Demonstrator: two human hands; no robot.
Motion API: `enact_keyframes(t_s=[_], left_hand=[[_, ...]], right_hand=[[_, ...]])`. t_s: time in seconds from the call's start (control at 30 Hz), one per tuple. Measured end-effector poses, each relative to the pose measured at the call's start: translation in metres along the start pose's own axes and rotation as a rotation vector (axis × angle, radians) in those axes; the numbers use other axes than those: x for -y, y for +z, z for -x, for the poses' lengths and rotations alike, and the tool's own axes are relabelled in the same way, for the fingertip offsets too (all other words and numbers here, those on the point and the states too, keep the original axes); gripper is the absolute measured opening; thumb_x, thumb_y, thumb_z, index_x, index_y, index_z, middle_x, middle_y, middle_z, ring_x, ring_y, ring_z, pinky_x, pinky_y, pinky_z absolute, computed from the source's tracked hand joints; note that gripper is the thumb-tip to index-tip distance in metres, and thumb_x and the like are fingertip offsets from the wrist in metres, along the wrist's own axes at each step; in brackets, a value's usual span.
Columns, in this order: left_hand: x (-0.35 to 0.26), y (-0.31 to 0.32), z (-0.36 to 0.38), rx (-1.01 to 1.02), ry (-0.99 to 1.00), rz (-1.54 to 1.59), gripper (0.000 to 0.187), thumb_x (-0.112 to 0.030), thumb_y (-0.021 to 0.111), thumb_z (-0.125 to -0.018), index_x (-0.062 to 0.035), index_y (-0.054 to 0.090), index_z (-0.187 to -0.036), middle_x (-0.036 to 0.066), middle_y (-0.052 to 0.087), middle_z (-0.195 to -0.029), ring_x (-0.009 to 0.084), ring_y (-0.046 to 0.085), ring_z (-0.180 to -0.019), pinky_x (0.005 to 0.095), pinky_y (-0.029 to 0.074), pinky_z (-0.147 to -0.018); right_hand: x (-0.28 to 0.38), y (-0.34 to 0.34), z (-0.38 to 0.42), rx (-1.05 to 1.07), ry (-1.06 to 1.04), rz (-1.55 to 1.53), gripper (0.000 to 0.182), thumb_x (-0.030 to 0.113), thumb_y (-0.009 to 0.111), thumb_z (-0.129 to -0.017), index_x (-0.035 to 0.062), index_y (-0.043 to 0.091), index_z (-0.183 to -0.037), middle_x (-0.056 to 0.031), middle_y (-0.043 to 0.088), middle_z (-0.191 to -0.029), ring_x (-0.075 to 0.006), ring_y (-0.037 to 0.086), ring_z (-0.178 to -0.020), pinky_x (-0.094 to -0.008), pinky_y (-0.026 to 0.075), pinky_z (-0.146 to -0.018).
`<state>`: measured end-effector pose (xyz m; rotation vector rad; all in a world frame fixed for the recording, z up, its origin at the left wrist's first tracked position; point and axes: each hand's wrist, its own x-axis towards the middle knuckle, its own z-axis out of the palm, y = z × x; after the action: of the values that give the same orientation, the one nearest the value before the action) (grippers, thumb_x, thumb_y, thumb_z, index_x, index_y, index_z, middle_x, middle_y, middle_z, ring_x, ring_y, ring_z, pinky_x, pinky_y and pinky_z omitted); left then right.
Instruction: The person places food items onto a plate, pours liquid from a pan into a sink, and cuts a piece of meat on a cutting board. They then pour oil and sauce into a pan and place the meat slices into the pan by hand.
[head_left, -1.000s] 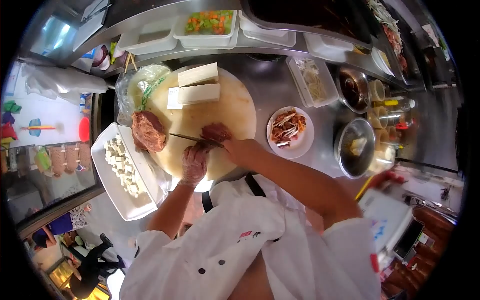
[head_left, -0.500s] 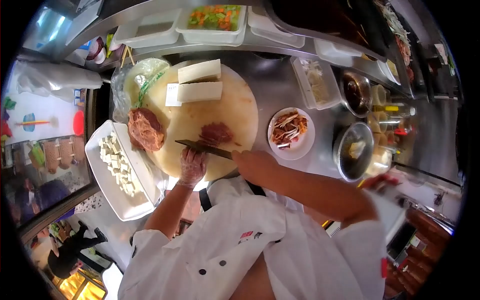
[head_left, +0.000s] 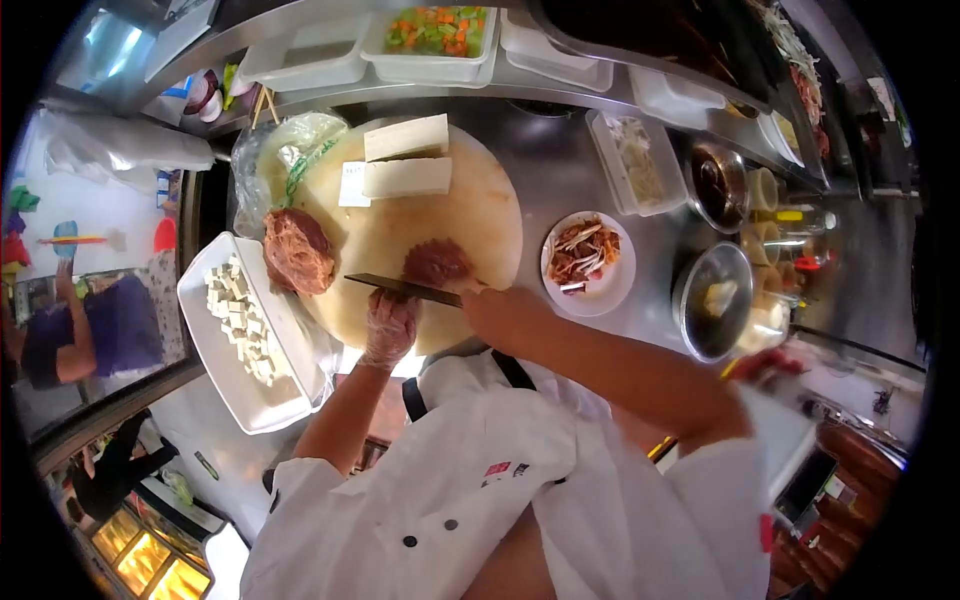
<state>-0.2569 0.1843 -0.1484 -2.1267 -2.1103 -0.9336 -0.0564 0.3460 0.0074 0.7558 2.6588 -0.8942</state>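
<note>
My right hand (head_left: 490, 312) grips the handle of a kitchen knife (head_left: 405, 288), its blade pointing left over the round cutting board (head_left: 485, 210). Close against the blade, on my side, is my left hand (head_left: 388, 330) in a clear plastic glove. Its fingers are curled, and whatever they hold is hidden. Beyond the blade lies a small heap of sliced red meat (head_left: 438, 263). A large chunk of meat (head_left: 298, 250) rests at the board's left edge. Two white tofu-like blocks (head_left: 408, 178) and a white card (head_left: 354, 184) sit toward the back.
White cubes fill part of a white tub (head_left: 210, 345) at left. A plastic bag (head_left: 255, 165) is behind the meat chunk. To the right stand a plate (head_left: 622, 285) of shredded food, a container (head_left: 660, 200) and metal bowls (head_left: 712, 345). Another person (head_left: 75, 345) is at far left.
The whole view has shifted slightly. Both hands and the knife keep nearly the same place on the board. At far left, another person's arm has come up into view.
</note>
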Motion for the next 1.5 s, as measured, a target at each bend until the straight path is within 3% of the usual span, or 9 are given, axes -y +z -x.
enact_keyframes(t_s=[0.07, 0.2, 0.3, 0.37, 0.57, 0.9, 1.17, 1.23, 1.5], left_hand=[[0.001, 0.005, 0.003, -0.014, -0.039, 0.001, 0.036, -0.009, 0.062, -0.081, -0.0053, 0.063, -0.117, 0.019, 0.055, -0.120, 0.0425, 0.051, -0.110, 0.0538, 0.044, -0.094], [0.001, 0.007, 0.004, -0.042, -0.078, -0.016, 0.034, -0.010, 0.063, -0.081, -0.0049, 0.063, -0.114, 0.018, 0.056, -0.119, 0.0413, 0.052, -0.109, 0.0536, 0.044, -0.094], [0.005, 0.004, 0.003, 0.006, -0.059, 0.062, 0.032, -0.011, 0.063, -0.080, -0.0056, 0.063, -0.111, 0.016, 0.057, -0.117, 0.0410, 0.052, -0.109, 0.0543, 0.043, -0.094], [0.002, -0.001, -0.006, -0.003, -0.056, 0.069, 0.027, -0.010, 0.062, -0.083, -0.0065, 0.064, -0.109, 0.017, 0.058, -0.113, 0.0404, 0.053, -0.104, 0.0535, 0.044, -0.089], [-0.005, -0.009, -0.011, 0.028, -0.035, 0.019, 0.027, -0.010, 0.062, -0.085, -0.0063, 0.065, -0.111, 0.018, 0.060, -0.110, 0.0399, 0.054, -0.099, 0.0524, 0.045, -0.084], [0.002, 0.008, 0.008, -0.064, -0.066, -0.034, 0.036, -0.010, 0.067, -0.078, -0.0059, 0.062, -0.114, 0.017, 0.054, -0.117, 0.0418, 0.052, -0.107, 0.0518, 0.048, -0.086], [-0.004, -0.002, -0.008, -0.057, -0.093, -0.004, 0.030, -0.007, 0.066, -0.081, -0.0075, 0.064, -0.112, 0.016, 0.057, -0.114, 0.0396, 0.055, -0.103, 0.0506, 0.048, -0.087], [-0.003, -0.005, -0.011, -0.042, -0.094, 0.011, 0.029, -0.006, 0.065, -0.082, -0.0080, 0.065, -0.111, 0.016, 0.058, -0.113, 0.0391, 0.055, -0.102, 0.0502, 0.048, -0.087], [-0.004, 0.000, 0.002, -0.074, -0.093, -0.039, 0.030, -0.005, 0.065, -0.078, -0.0065, 0.064, -0.108, 0.017, 0.057, -0.110, 0.0401, 0.054, -0.102, 0.0514, 0.047, -0.087]], right_hand=[[0.001, -0.015, 0.012, 0.198, 0.015, 0.056, 0.019, 0.019, 0.050, -0.095, 0.0039, 0.054, -0.107, -0.0194, 0.070, -0.085, -0.0408, 0.070, -0.078, -0.0512, 0.056, -0.068], [0.006, -0.027, 0.017, 0.271, 0.057, 0.078, 0.019, 0.016, 0.051, -0.094, 0.0029, 0.053, -0.108, -0.0196, 0.070, -0.087, -0.0407, 0.070, -0.081, -0.0499, 0.056, -0.069], [0.001, 0.002, 0.002, 0.201, 0.051, 0.017, 0.019, 0.015, 0.050, -0.094, 0.0026, 0.054, -0.108, -0.0202, 0.070, -0.090, -0.0397, 0.070, -0.083, -0.0498, 0.056, -0.070], [-0.005, 0.032, -0.020, -0.008, -0.065, -0.018, 0.017, 0.017, 0.049, -0.095, 0.0033, 0.056, -0.104, -0.0203, 0.070, -0.091, -0.0386, 0.071, -0.082, -0.0500, 0.055, -0.069], [-0.018, 0.058, -0.058, 0.067, -0.008, -0.016, 0.021, 0.024, 0.050, -0.096, 0.0051, 0.058, -0.100, -0.0201, 0.070, -0.093, -0.0382, 0.071, -0.081, -0.0501, 0.056, -0.070], [0.006, -0.019, 0.013, 0.228, 0.022, 0.081, 0.018, 0.013, 0.051, -0.093, 0.0028, 0.054, -0.107, -0.0203, 0.070, -0.091, -0.0391, 0.071, -0.081, -0.0495, 0.057, -0.070], [-0.012, 0.049, -0.041, -0.065, -0.162, -0.026, 0.017, 0.016, 0.053, -0.093, 0.0035, 0.056, -0.104, -0.0200, 0.070, -0.088, -0.0400, 0.070, -0.076, -0.0507, 0.056, -0.067], [-0.014, 0.061, -0.053, -0.023, -0.098, -0.021, 0.018, 0.018, 0.053, -0.094, 0.0041, 0.056, -0.104, -0.0198, 0.070, -0.087, -0.0400, 0.070, -0.076, -0.0513, 0.056, -0.067], [-0.003, 0.006, -0.007, -0.026, -0.103, -0.008, 0.020, 0.023, 0.052, -0.095, 0.0051, 0.055, -0.104, -0.0195, 0.070, -0.084, -0.0397, 0.070, -0.075, -0.0525, 0.055, -0.066]])
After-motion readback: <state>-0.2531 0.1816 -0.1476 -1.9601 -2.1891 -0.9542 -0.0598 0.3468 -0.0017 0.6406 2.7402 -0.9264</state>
